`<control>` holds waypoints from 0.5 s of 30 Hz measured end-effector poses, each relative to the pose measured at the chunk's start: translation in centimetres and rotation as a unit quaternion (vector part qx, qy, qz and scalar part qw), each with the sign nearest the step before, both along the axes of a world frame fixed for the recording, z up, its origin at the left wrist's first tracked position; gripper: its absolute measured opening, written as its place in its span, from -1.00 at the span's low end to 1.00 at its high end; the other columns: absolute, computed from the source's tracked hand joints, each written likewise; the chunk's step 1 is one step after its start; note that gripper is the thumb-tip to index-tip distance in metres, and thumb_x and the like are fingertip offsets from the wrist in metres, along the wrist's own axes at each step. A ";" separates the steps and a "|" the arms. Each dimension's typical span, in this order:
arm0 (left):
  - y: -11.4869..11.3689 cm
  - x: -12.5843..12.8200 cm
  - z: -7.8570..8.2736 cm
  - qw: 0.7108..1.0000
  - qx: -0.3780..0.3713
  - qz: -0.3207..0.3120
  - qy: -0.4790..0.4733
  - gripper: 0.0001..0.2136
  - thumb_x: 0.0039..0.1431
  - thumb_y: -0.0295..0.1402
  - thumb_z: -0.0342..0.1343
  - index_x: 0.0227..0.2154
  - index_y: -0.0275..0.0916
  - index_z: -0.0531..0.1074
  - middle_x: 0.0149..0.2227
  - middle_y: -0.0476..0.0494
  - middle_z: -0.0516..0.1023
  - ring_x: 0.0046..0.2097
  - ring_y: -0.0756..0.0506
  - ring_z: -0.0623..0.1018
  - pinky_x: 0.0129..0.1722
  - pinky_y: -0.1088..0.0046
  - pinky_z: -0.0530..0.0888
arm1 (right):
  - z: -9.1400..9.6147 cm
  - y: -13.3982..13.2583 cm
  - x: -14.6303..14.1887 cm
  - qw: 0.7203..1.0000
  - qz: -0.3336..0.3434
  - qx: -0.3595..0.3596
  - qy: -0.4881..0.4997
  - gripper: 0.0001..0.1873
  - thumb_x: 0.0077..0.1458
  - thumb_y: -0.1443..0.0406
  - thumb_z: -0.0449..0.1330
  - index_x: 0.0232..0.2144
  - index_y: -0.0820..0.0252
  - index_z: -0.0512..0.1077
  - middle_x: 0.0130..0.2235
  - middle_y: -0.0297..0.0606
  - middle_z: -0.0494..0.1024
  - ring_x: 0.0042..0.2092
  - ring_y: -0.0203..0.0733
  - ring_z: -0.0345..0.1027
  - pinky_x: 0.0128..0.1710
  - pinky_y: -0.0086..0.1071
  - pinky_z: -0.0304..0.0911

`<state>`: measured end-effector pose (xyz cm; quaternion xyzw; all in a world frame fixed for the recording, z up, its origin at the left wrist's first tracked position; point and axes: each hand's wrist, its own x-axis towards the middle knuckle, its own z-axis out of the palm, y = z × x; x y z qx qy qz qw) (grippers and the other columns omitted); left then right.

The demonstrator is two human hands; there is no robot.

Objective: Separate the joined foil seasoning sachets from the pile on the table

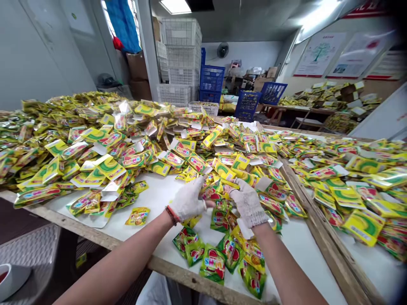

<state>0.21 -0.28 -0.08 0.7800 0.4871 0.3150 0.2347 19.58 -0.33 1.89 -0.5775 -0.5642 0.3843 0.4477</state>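
Note:
My left hand point(187, 200), in a white glove with bare fingertips, reaches over small foil packets in the middle of the table. Its thumb is apart from the fingers, and I see nothing held. My right hand point(247, 202), gloved the same way, has its fingers bent on a small yellow-green packet point(234, 184) at the pile's near edge; the grip is partly hidden. Between my wrists and the table edge lie several green watermelon packets point(212, 263) and an orange-yellow packet point(254, 253). A single yellow packet point(137, 216) lies left of my left hand.
Heaped yellow cartons point(108, 167) and packets cover the table's back and left. A wooden strip point(305, 203) divides off another carton heap point(362, 224) at right. White crates point(182, 55) and blue crates point(212, 78) stand behind. A white bowl point(14, 279) sits lower left.

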 end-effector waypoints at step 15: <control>-0.4 -0.4 1.1 0.988 0.079 0.004 0.132 -0.57 -0.09 -0.26 0.12 -0.10 -0.21 0.26 -0.14 -0.19 0.38 -0.15 -0.18 0.42 -0.20 0.31 0.40 | 0.4 -0.2 1.0 0.983 0.037 0.073 -0.164 -0.71 -0.06 0.16 0.21 -0.28 0.17 0.52 -0.29 -0.21 0.59 -0.27 -0.10 0.44 -0.28 -0.30 0.35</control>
